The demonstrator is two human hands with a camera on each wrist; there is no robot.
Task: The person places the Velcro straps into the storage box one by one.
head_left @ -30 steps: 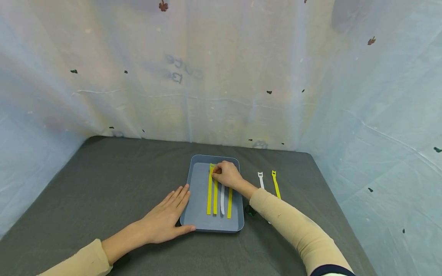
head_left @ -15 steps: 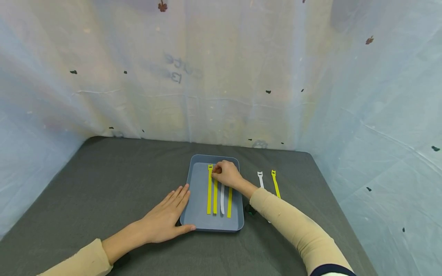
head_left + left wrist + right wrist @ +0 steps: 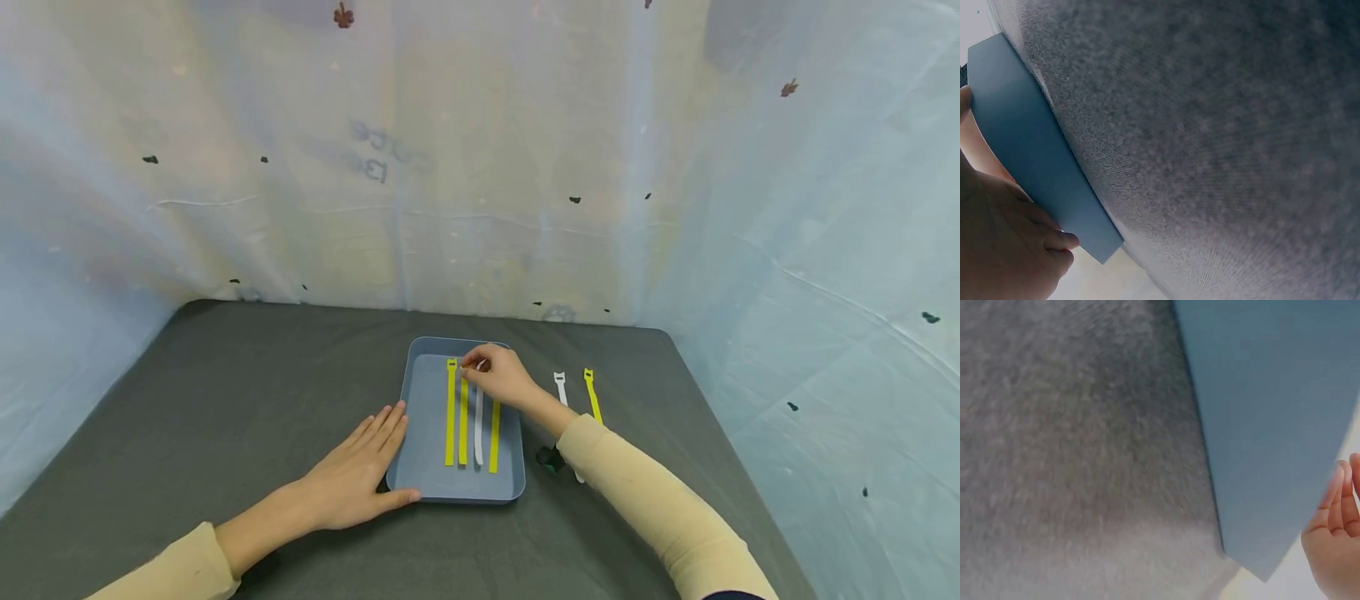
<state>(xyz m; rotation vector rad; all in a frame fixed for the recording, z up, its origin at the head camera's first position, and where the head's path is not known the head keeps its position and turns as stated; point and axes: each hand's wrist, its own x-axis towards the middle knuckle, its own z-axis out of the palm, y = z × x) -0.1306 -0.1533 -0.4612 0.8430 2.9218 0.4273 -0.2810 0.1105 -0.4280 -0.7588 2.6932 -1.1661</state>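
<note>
Four thin flat hook-and-loop straps, three yellow and one white point(image 3: 478, 425), lying side by side in a shallow blue-grey plastic tray point(image 3: 424, 417) on dark grey felt point(image 3: 225, 392). Probably light, limp, clingy; best pinched at the slotted head end. Right hand point(image 3: 501, 377) curled, pinching the white strap's head there. Left hand point(image 3: 352, 475) flat, fingers straight, bracing the tray's left edge. Two loose straps point(image 3: 576, 392) (white, yellow) just right of the tray, nothing obstructing.

The blue-grey tray point(image 3: 422, 417) sat flat on the grey cloth, its near left corner right against the left hand's point(image 3: 352, 479) thumb. Inside it four straps lay side by side, lengthwise: a yellow strap point(image 3: 450, 412), a second yellow one point(image 3: 463, 421), a white strap point(image 3: 478, 433) and a third yellow point(image 3: 495, 433). The white strap's far end rose slightly, pinched under the right hand's point(image 3: 501, 377) fingertips.
</note>
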